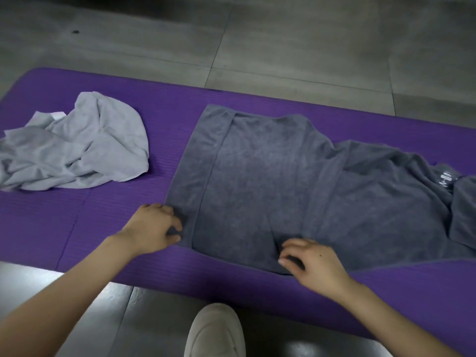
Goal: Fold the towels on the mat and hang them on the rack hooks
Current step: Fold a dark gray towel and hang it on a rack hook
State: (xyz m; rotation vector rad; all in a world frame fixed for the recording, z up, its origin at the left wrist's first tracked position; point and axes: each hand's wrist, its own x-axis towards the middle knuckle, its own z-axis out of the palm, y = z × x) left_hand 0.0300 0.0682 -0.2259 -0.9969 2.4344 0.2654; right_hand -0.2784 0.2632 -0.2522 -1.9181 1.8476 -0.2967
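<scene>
Beyond our pale shoe (pixel 215 331), our left hand (pixel 152 228) pinches a near corner of the dark grey towel (pixel 257 176) and our right hand (pixel 311 261) grips its near edge on the purple mat (pixel 167 112); a light grey towel (pixel 77 145) lies crumpled at left.

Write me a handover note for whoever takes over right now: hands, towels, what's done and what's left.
Left hand: pinches the near left corner of the dark grey towel.
Right hand: fingers curled on the same towel's near edge, apparently pinching it.
Dark grey towel: on the purple mat, one layer laid over its left part, right end rumpled.
Light grey towel: crumpled at the mat's left, untouched.
Done: first fold started.
Left: finish folding the dark towel, fold the light one, hang both. The rack is not in view.
</scene>
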